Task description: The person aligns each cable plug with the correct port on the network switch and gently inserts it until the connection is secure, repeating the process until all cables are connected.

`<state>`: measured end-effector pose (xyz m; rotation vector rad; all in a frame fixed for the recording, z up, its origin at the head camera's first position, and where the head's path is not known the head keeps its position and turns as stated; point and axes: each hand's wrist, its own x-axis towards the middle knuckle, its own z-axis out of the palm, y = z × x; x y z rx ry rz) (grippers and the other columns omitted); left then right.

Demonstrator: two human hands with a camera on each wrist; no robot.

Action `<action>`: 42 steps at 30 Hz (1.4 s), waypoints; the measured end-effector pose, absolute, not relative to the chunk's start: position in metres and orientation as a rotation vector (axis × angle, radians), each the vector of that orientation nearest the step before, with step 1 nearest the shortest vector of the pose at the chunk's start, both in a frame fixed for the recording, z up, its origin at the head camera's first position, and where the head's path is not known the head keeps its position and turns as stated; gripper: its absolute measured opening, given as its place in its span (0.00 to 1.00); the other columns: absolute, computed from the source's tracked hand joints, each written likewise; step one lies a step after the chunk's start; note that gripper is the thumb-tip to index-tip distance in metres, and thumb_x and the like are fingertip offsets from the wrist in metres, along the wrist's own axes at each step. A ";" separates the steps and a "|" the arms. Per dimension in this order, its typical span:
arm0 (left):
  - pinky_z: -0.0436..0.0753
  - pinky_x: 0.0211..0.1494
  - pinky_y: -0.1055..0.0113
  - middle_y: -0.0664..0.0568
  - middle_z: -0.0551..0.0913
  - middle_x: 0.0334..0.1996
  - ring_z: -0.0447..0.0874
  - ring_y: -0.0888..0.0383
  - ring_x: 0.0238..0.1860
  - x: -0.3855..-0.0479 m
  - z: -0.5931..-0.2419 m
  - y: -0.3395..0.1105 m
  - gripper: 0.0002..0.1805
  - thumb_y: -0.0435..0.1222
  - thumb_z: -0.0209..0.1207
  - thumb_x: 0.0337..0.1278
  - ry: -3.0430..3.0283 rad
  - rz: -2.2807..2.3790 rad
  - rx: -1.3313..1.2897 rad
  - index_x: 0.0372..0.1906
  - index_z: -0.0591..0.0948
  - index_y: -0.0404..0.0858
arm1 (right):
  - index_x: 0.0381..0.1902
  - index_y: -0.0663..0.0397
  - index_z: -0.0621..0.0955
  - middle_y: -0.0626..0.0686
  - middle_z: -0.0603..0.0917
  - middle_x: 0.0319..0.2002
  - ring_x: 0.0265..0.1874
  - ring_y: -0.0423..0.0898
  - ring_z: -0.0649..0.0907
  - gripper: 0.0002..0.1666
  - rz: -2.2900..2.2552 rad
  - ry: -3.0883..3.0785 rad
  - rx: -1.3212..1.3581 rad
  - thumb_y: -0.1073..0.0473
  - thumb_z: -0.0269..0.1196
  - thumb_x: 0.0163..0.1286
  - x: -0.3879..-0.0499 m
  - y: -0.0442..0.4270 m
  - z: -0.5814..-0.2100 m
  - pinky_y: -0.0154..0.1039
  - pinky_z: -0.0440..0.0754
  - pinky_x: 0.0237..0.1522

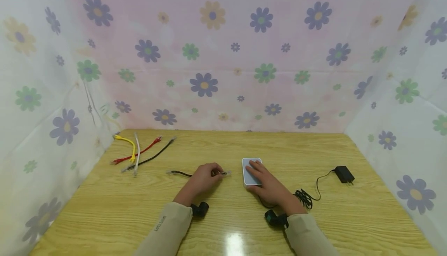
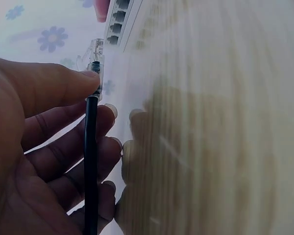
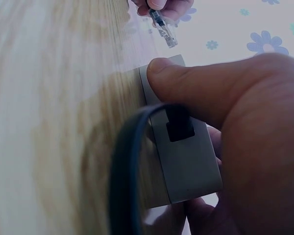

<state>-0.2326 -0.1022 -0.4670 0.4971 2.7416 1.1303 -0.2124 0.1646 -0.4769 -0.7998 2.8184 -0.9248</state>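
My left hand [image 1: 203, 179] pinches a short black Ethernet cable [image 2: 90, 161] between thumb and fingers, just behind its clear plug [image 2: 97, 49]. The cable's other end [image 1: 170, 172] lies to the left on the table. A small white network switch [image 1: 249, 175] lies flat under my right hand [image 1: 267, 184], which holds it with fingers across the top and thumb against the near side. In the left wrist view its row of ports [image 2: 116, 22] is close to the plug, with a gap between. A black power plug [image 3: 180, 129] sits in the switch's near side.
At the left lie a yellow cable [image 1: 132, 144], a white cable [image 1: 137, 153], a red cable [image 1: 143, 150] and another black cable [image 1: 155, 155], partly crossing. A coiled power cord [image 1: 304, 198] runs right to a black adapter [image 1: 344, 174]. Flowered cloth [image 1: 223, 54] surrounds the wooden table [image 1: 216, 225].
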 end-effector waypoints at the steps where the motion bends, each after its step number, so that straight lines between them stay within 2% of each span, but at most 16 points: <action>1: 0.78 0.42 0.62 0.56 0.82 0.36 0.78 0.61 0.37 -0.232 -0.467 -0.102 0.07 0.41 0.58 0.66 2.745 1.125 0.505 0.45 0.82 0.46 | 0.74 0.50 0.62 0.56 0.53 0.77 0.77 0.61 0.47 0.40 -0.926 2.818 -0.797 0.48 0.62 0.69 -0.212 0.164 -0.477 0.63 0.60 0.69; 10: 0.78 0.42 0.62 0.54 0.83 0.38 0.79 0.61 0.38 -0.227 -0.463 -0.096 0.09 0.38 0.58 0.67 2.722 1.120 0.566 0.47 0.83 0.42 | 0.75 0.49 0.61 0.55 0.52 0.77 0.77 0.60 0.47 0.40 -0.912 2.816 -0.792 0.46 0.61 0.70 -0.214 0.165 -0.479 0.62 0.61 0.69; 30: 0.78 0.40 0.65 0.54 0.82 0.37 0.78 0.62 0.36 -0.221 -0.467 -0.082 0.08 0.38 0.59 0.66 2.728 1.111 0.622 0.44 0.84 0.41 | 0.73 0.49 0.65 0.57 0.55 0.76 0.76 0.62 0.50 0.38 -0.953 2.832 -0.842 0.48 0.62 0.69 -0.214 0.165 -0.481 0.64 0.62 0.68; 42: 0.80 0.42 0.64 0.53 0.82 0.38 0.80 0.60 0.38 -0.218 -0.466 -0.077 0.08 0.37 0.59 0.66 2.743 1.085 0.617 0.45 0.84 0.40 | 0.73 0.49 0.65 0.56 0.55 0.76 0.76 0.62 0.50 0.37 -0.936 2.843 -0.826 0.48 0.62 0.69 -0.213 0.162 -0.479 0.63 0.63 0.67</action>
